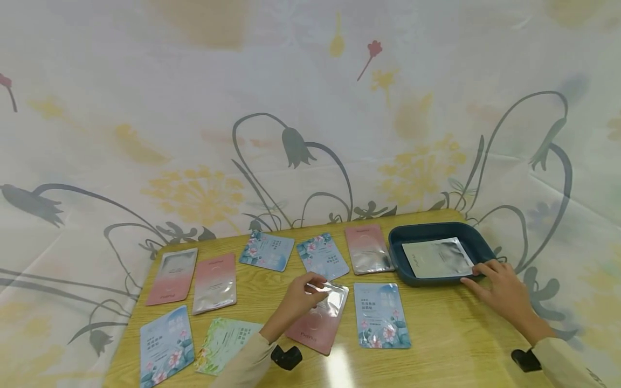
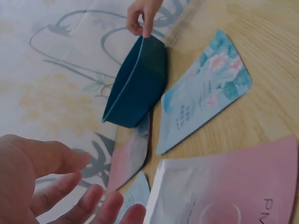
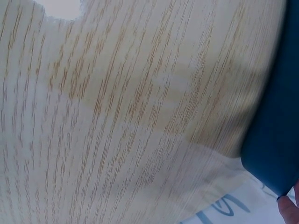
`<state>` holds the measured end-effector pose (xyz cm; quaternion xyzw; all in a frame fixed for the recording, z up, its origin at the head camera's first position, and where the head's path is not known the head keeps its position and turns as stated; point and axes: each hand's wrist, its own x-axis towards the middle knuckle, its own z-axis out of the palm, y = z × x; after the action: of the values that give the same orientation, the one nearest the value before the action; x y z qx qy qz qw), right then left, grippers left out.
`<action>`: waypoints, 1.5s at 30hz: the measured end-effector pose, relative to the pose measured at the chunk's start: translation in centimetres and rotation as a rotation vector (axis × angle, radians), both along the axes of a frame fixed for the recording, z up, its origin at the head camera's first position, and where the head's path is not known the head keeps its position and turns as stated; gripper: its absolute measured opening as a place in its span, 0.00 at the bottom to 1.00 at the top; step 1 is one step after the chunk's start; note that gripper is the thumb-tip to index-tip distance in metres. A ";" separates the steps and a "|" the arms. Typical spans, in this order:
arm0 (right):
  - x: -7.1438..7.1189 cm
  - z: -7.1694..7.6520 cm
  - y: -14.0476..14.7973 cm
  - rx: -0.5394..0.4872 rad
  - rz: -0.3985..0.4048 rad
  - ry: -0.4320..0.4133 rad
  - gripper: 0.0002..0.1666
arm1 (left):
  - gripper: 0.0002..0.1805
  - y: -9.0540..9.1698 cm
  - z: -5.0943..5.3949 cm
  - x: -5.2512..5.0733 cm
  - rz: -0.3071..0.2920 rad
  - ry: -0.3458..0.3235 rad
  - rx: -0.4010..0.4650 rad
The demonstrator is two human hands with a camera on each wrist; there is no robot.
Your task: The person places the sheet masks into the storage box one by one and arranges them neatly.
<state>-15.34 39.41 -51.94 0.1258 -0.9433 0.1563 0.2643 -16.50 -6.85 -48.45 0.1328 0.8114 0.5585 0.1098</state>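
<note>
Up close, the left hand (image 1: 299, 297) hovers over a pink packet (image 1: 320, 323), its grip loosely parted, nothing held that I can see! Further off, the right hand (image 1: 505, 292) pinches the rim of the dark blue tray (image 1: 422, 281). One pale packet (image 1: 436, 257) is inside; nine, that pink one included, lie out across the worktop (image 1: 446, 334): early going, I'd judge.

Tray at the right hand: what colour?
Dark teal-blue, no pattern visible; the tray shows best in the left wrist view.
</note>
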 end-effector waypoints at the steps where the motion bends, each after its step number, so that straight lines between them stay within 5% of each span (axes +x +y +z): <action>1: 0.0 0.0 0.0 0.002 0.001 0.001 0.19 | 0.14 -0.3 -0.1 0.2 0.005 -0.006 -0.003; 19: 0.1 0.1 0.1 -0.010 -0.022 -0.023 0.19 | 0.16 -4.6 -1.1 3.5 0.151 -0.112 -0.003; 27: 0.0 0.2 0.1 -0.011 -0.010 -0.005 0.19 | 0.17 -6.2 -2.5 4.9 0.189 -0.125 -0.053; 36: -0.1 0.0 0.3 -0.023 -0.018 -0.004 0.18 | 0.19 -6.2 -4.1 5.6 0.232 -0.103 -0.048; 45: 0.1 0.1 -0.3 -0.024 -0.016 -0.007 0.19 | 0.23 -5.4 -5.3 5.1 0.309 -0.073 -0.070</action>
<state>-15.26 39.13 -51.89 0.1143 -0.9432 0.1661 0.2640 -11.44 -12.27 -53.73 -0.0177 0.8366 0.5447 0.0566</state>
